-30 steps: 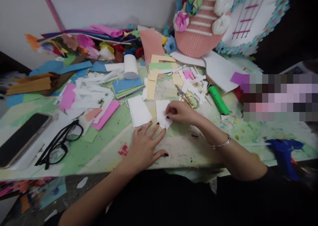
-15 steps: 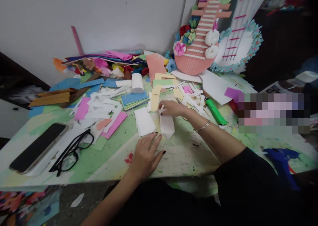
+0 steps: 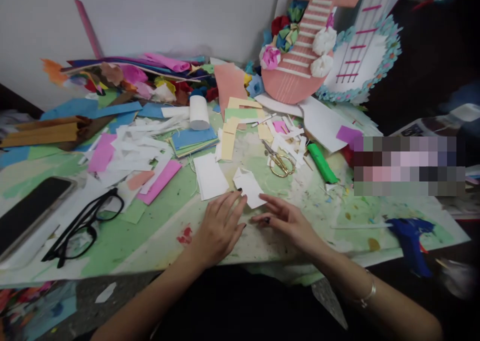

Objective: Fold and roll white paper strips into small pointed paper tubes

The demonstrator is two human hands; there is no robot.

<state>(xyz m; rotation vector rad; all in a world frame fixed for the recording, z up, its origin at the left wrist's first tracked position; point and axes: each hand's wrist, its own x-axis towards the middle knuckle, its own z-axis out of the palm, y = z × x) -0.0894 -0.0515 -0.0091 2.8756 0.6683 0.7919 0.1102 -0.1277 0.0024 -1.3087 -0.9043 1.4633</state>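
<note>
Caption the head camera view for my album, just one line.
Left hand and right hand at a folded white paper, with gold-handled scissors lying beyond.

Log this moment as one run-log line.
left hand: open, fingertips at folded paper | right hand: open, fingertips near same paper | scissors: lying beyond right hand | glue gun: far right
</note>
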